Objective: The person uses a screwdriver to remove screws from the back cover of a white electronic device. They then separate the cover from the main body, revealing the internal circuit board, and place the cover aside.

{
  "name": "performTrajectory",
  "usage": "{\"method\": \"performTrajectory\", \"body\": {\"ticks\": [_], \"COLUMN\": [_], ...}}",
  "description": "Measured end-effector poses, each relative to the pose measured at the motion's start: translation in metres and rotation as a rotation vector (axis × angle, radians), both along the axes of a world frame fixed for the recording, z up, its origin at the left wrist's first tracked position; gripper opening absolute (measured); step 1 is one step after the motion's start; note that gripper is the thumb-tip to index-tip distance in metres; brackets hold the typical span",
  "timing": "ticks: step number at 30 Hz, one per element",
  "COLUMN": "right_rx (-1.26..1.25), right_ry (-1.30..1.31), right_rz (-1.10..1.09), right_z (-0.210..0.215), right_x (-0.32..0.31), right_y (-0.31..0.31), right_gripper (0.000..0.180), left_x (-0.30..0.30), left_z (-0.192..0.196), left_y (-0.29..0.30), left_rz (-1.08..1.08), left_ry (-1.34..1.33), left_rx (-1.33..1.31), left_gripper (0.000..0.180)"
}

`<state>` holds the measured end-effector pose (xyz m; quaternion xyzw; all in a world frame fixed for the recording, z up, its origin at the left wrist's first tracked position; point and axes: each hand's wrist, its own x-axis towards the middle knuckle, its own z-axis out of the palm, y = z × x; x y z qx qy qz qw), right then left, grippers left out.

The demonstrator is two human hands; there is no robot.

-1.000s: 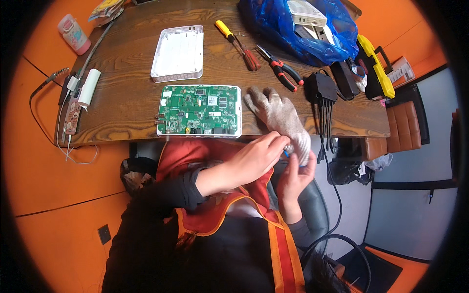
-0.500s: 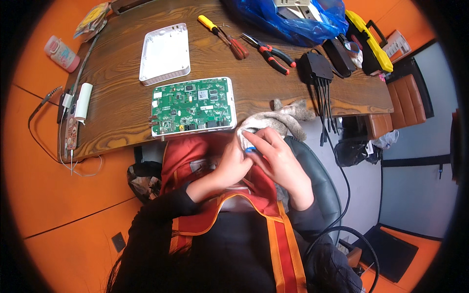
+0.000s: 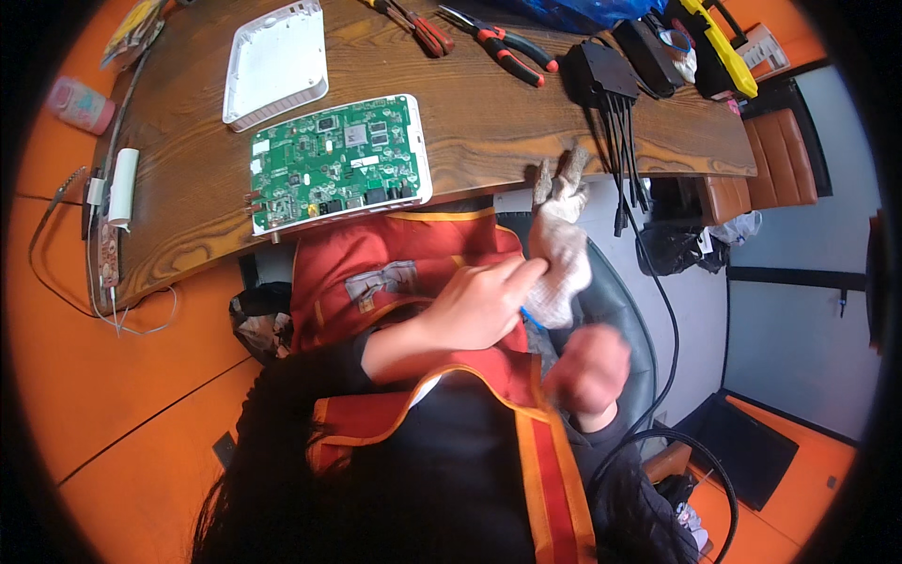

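A white and grey knit work glove hangs over my lap, its soiled fingers pointing up toward the table edge and a blue band at its cuff. My left hand is closed, pinching the glove near its cuff. Below and to the right of the glove is my right hand, apart from it and smeared by motion, so its fingers cannot be made out. On the table ahead of my left hand lies a green circuit board seated in a white casing.
A white plastic cover lies behind the board. Screwdrivers, red-and-black pliers and a black box with cables are on the table. A white cylinder stands at the left edge. A dark chair is beside me.
My right hand has come off the glove and moved down and right. The glove now hangs from my left hand, fingers upward. The view has shifted, so the table appears higher and further left.
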<state>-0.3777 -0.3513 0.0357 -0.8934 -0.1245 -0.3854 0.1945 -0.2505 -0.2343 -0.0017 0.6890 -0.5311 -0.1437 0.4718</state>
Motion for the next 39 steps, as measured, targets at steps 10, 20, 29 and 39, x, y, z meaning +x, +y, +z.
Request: {"method": "performTrajectory", "body": {"ticks": [10, 20, 29, 39], "right_rx": [0.170, 0.467, 0.432, 1.718], "right_ry": [0.107, 0.265, 0.639, 0.075], "right_rz": [-0.324, -0.330, -0.167, 0.392], "right_z": [-0.004, -0.030, -0.034, -0.021], "right_x": [-0.009, -0.004, -0.006, 0.043], "right_y": [0.011, 0.015, 0.010, 0.001], "right_gripper": [0.026, 0.020, 0.051, 0.064], "left_x": [-0.015, -0.008, -0.038, -0.002], "left_z": [0.016, 0.014, 0.028, 0.016], "left_y": [-0.031, -0.024, -0.032, -0.021], "left_rz": [-0.004, 0.044, -0.262, 0.179], "left_ry": [-0.131, -0.026, -0.900, -0.454], "left_rx": [-0.105, -0.143, -0.390, -0.568], "left_gripper": [0.034, 0.018, 0.011, 0.026]}}
